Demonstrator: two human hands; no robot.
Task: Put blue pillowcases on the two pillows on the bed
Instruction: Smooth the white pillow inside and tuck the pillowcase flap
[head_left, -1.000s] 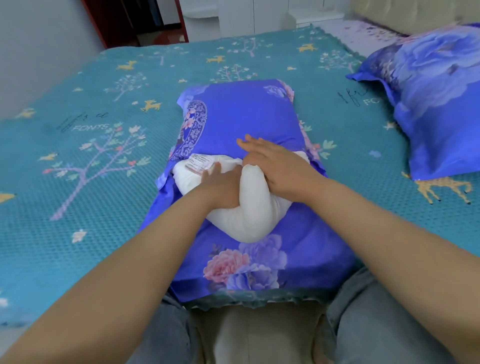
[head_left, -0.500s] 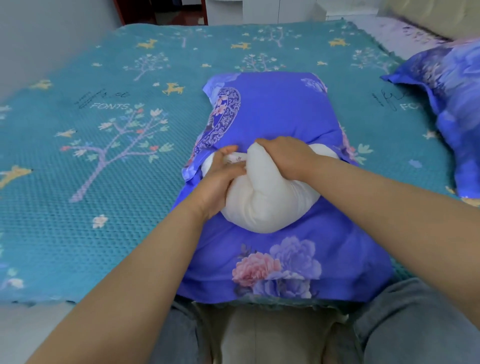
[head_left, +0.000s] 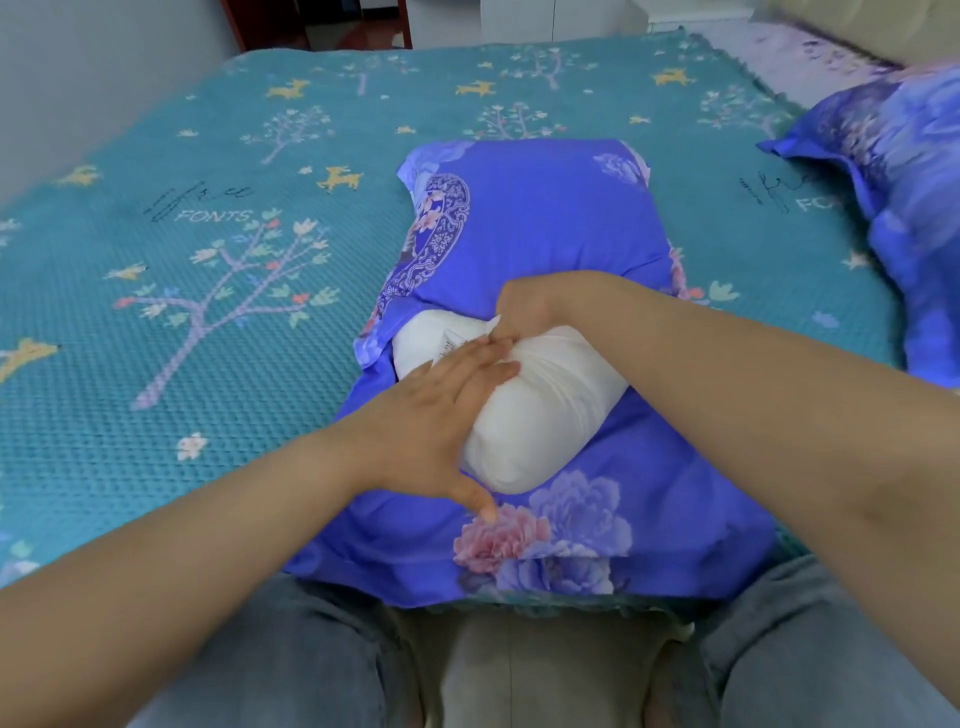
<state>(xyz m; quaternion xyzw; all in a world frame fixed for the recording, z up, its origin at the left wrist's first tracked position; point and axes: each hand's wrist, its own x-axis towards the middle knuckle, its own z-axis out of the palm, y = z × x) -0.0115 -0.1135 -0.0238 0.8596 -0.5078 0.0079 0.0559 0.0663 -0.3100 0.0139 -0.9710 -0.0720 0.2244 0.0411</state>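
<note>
White pillow (head_left: 524, 410) lies at the near edge of the bed (head_left: 208, 291), far half inside the blue pillowcase (head_left: 545, 228), near end bulging out over the lower flap; a second pillow (head_left: 904, 208) at the right edge looks already cased. My left hand (head_left: 431, 426) rests flat, fingers straight, on the bulge, while my right hand (head_left: 524, 306) pinches the pillow at the case mouth. I judge the tuck goes best by folding the bulge small, pressing it toward the far corners, then drawing the flap over.
</note>
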